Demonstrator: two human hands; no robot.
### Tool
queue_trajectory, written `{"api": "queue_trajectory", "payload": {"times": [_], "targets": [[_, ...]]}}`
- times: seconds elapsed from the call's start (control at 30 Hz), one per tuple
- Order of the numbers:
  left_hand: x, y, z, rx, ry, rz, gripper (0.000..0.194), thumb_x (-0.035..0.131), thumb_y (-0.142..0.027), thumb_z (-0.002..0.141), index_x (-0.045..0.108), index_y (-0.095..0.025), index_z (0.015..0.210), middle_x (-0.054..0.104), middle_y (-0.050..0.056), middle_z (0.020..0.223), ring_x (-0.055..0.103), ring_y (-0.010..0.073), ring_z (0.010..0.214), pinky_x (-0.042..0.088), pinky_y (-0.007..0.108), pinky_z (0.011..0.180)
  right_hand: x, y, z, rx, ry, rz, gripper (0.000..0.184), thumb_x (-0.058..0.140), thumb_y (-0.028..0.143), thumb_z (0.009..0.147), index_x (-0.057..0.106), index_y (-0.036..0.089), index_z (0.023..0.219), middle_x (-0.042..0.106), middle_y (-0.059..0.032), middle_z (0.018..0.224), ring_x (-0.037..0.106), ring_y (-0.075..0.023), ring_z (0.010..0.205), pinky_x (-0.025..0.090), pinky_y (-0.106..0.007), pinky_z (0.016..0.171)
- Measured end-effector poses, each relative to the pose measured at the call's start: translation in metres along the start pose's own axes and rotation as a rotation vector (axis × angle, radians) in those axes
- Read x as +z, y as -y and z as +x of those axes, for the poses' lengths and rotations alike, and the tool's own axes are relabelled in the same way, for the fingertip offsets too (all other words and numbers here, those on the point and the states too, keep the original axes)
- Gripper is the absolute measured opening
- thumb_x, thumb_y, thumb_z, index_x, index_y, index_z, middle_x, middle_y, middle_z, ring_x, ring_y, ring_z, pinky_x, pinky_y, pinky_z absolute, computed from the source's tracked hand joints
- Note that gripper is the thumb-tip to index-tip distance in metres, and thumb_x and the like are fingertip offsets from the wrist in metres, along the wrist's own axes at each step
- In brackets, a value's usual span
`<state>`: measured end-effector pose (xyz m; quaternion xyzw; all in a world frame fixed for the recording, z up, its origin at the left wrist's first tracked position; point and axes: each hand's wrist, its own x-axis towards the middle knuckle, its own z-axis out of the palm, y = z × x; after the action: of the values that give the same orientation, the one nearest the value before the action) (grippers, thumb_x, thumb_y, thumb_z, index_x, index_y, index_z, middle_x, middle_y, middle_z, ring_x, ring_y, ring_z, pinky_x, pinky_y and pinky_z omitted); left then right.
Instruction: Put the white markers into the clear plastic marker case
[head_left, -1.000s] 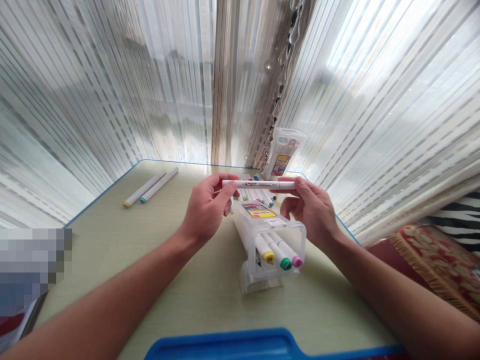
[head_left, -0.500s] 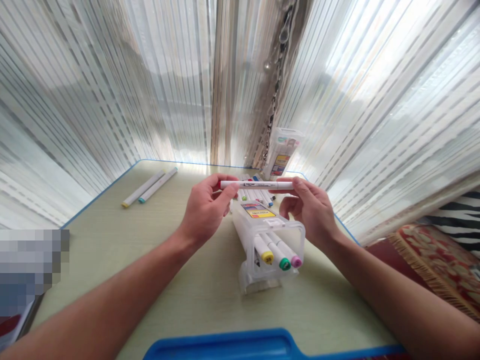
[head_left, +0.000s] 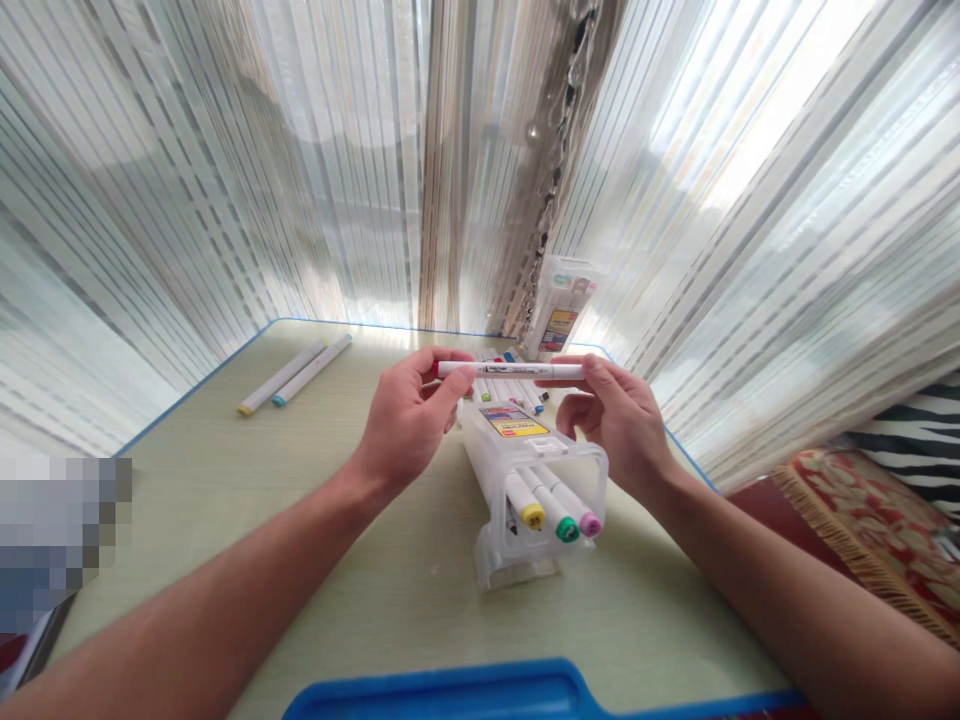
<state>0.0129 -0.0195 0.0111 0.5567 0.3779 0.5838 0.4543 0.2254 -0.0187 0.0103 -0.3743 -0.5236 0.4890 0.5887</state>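
Observation:
I hold a white marker [head_left: 510, 370] level above the table, one end in each hand. My left hand [head_left: 409, 420] pinches its left end with thumb and fingers closed. My right hand [head_left: 619, 420] pinches the right end. Below them a clear plastic marker case [head_left: 525, 480] lies on its side. Three markers with yellow, green and pink caps [head_left: 559, 520] poke out of its open near end. Several loose markers [head_left: 517, 392] lie just behind the case.
Two markers [head_left: 292, 375] lie at the table's far left. A second clear case [head_left: 561, 305] stands upright at the far edge against sheer curtains. A blue tray rim [head_left: 435, 695] runs along the near edge. A red patterned cushion [head_left: 870, 520] lies to the right.
Both hands and the marker stay almost still; the view has shifted slightly.

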Motion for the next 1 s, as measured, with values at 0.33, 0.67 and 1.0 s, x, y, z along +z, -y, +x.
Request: {"api": "queue_trajectory", "payload": {"times": [0.33,0.67,1.0], "targets": [[0.0001,-0.0007,-0.0002,-0.003,-0.004,0.002,0.018,0.07,-0.028,0.085,0.067,-0.012,0.093,0.058,-0.002,0.066,0.045,0.0052,0.046,0.037,0.02,0.042,0.0001,0.0003,-0.0001,0.003,-0.003,-0.032,0.036,0.068,0.053,0.087,0.07,0.019,0.096,0.078,-0.0073,0.089,0.057,-0.0107,0.043,0.042,-0.025,0.038],[0.0004,-0.0006,0.0001,-0.012,-0.005,-0.007,0.018,0.071,-0.028,0.084,0.067,-0.013,0.092,0.06,-0.002,0.065,0.045,0.0053,0.046,0.036,0.02,0.042,-0.0001,0.0004,0.0003,0.009,-0.006,-0.02,0.036,0.069,0.053,0.086,0.07,0.019,0.095,0.078,-0.0076,0.088,0.057,-0.0108,0.041,0.042,-0.026,0.038],[-0.0002,0.0,0.0005,-0.014,0.007,-0.02,0.018,0.067,-0.027,0.086,0.066,-0.012,0.097,0.061,-0.001,0.068,0.044,0.0055,0.045,0.036,0.021,0.043,-0.0002,0.0001,0.0007,0.005,-0.007,0.001,0.034,0.069,0.051,0.086,0.07,0.018,0.094,0.078,-0.0078,0.087,0.057,-0.0111,0.041,0.042,-0.025,0.037]]}}
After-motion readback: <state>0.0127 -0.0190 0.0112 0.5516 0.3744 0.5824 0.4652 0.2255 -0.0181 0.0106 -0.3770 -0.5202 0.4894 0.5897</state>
